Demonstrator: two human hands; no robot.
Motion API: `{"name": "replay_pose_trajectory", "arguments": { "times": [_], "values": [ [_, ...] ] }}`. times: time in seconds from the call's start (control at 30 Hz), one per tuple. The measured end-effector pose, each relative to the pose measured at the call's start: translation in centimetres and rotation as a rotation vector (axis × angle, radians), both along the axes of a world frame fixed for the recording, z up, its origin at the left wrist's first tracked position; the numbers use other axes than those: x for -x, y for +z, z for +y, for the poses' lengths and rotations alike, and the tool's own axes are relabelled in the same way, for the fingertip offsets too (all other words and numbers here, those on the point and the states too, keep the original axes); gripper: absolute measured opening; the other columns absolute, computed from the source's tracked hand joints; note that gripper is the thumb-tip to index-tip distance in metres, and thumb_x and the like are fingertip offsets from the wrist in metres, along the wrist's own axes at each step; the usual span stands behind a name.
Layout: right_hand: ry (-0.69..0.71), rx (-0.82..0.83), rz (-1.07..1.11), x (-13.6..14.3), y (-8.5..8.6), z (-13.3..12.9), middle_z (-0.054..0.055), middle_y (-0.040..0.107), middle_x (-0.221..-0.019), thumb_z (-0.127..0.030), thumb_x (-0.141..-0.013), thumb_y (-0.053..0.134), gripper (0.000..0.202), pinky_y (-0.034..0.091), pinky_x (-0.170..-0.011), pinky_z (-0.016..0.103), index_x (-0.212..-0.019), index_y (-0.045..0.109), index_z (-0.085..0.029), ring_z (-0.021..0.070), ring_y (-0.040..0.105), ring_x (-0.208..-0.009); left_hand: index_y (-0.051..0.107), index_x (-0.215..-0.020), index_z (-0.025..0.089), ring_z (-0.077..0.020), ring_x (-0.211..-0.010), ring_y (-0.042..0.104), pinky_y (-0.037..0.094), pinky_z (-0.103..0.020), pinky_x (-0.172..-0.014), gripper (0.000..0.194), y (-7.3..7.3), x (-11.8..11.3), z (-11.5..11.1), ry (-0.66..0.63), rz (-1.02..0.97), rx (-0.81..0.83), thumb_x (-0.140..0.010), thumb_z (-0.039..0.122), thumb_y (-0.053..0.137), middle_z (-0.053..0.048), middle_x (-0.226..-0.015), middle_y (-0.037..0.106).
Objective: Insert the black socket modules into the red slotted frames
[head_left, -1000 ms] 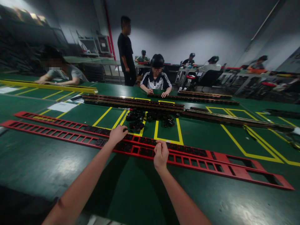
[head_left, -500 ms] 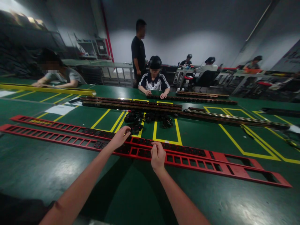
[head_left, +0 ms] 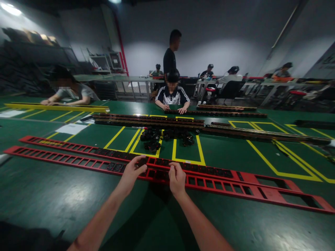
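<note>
My left hand point(head_left: 132, 173) hovers over two long red slotted strips, thumb and fingers apart. Black parts show in the gap between them, and I make out nothing held there. On the nearer red strip point(head_left: 264, 195), some slots hold small black square modules point(head_left: 115, 167) and others are bare. The farther red strip point(head_left: 251, 177) carries a longer row of black modules point(head_left: 209, 169). At the nearer strip, right of my left hand, my right hand point(head_left: 178, 177) is closed with curled fingers and thumb together. Whatever it may pinch is hidden.
A pile of black parts point(head_left: 151, 145) lies beyond the strips on the green table point(head_left: 222, 153), marked with yellow tape. Behind are long dark rails point(head_left: 149, 121), a yellow rail point(head_left: 57, 107) and white paper point(head_left: 72, 128). A co-worker point(head_left: 172, 94) sits opposite; another point(head_left: 70, 90) sits left.
My left hand has drawn back from near the black pile towards the nearer strip, its thumb and fingers wider apart. My right hand has hardly moved. The standing person has shifted right.
</note>
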State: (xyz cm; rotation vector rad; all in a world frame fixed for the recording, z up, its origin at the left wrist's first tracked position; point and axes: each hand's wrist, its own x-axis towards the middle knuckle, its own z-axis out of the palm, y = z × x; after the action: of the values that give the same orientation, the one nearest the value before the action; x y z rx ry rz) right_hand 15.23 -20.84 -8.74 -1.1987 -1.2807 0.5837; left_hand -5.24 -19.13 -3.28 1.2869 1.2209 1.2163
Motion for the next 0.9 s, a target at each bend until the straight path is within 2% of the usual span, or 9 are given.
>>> {"name": "replay_pose_trajectory", "arguments": {
  "times": [0.07, 0.17, 0.33, 0.4, 0.5, 0.63, 0.9],
  "values": [
    [-0.003, -0.013, -0.023, 0.0, 0.3, -0.1, -0.004, 0.05, -0.057, -0.04, -0.096, 0.044, 0.028, 0.034, -0.049, 0.023, -0.098, 0.065, -0.02, 0.0127, 0.047, -0.05, 0.065, -0.113, 0.021, -0.0222, -0.099, 0.063, 0.052, -0.039, -0.092, 0.041, -0.2, 0.2, -0.3, 0.005, 0.262, -0.155, -0.074, 0.034, 0.071, -0.006, -0.109, 0.062],
    [-0.006, -0.037, -0.08, 0.0, 0.7, -0.2, -0.002, 0.053, -0.06, -0.038, -0.096, 0.044, 0.027, 0.037, -0.051, 0.023, -0.097, 0.065, -0.02, 0.0136, 0.051, -0.053, 0.064, -0.114, 0.022, -0.0228, -0.107, 0.06, 0.049, -0.04, -0.099, 0.039, -0.7, 0.3, -0.5, -0.093, 0.572, -0.343, -0.076, 0.022, 0.065, -0.006, -0.112, 0.061],
    [-0.019, -0.08, -0.157, 0.0, 1.1, -0.2, -0.001, 0.057, -0.064, -0.034, -0.096, 0.043, 0.026, 0.039, -0.054, 0.024, -0.094, 0.064, -0.019, 0.0132, 0.052, -0.053, 0.061, -0.116, 0.021, -0.0244, -0.113, 0.057, 0.046, -0.043, -0.103, 0.043, -1.7, 0.3, 0.1, -0.328, 0.868, -0.412, -0.077, 0.005, 0.057, -0.008, -0.116, 0.063],
    [-0.011, -0.083, -0.175, 0.0, 1.1, -0.2, -0.001, 0.058, -0.065, -0.033, -0.097, 0.042, 0.025, 0.039, -0.054, 0.024, -0.094, 0.064, -0.02, 0.0129, 0.052, -0.053, 0.061, -0.118, 0.021, -0.0245, -0.112, 0.056, 0.045, -0.043, -0.103, 0.043, -1.5, 0.0, 0.3, -0.401, 0.972, -0.42, -0.078, 0.004, 0.057, -0.009, -0.119, 0.061],
    [-0.006, -0.087, -0.188, 0.1, 1.0, -0.2, -0.001, 0.06, -0.068, -0.032, -0.097, 0.042, 0.025, 0.039, -0.054, 0.024, -0.094, 0.064, -0.02, 0.0124, 0.052, -0.053, 0.062, -0.121, 0.023, -0.0255, -0.108, 0.055, 0.045, -0.042, -0.098, 0.043, -0.6, -0.4, 0.7, -0.443, 1.13, -0.42, -0.081, 0.008, 0.059, -0.008, -0.116, 0.062],
    [0.001, -0.088, -0.188, 0.1, 1.0, -0.1, 0.0, 0.061, -0.069, -0.031, -0.097, 0.042, 0.025, 0.038, -0.054, 0.024, -0.095, 0.064, -0.02, 0.0124, 0.053, -0.054, 0.064, -0.121, 0.025, -0.0274, -0.111, 0.053, 0.043, -0.043, -0.095, 0.041, 0.2, -0.7, 1.0, -0.479, 1.228, -0.399, -0.083, 0.012, 0.06, -0.008, -0.116, 0.064],
    [0.027, -0.077, -0.222, 0.1, 1.2, -0.3, 0.0, 0.061, -0.069, -0.031, -0.097, 0.042, 0.026, 0.038, -0.054, 0.024, -0.094, 0.064, -0.02, 0.0129, 0.054, -0.055, 0.064, -0.128, 0.027, -0.0268, -0.113, 0.052, 0.04, -0.042, -0.094, 0.041, -0.6, -0.2, 0.7, -0.436, 1.224, -0.377, -0.089, 0.018, 0.052, -0.008, -0.117, 0.063]
  ]
}}
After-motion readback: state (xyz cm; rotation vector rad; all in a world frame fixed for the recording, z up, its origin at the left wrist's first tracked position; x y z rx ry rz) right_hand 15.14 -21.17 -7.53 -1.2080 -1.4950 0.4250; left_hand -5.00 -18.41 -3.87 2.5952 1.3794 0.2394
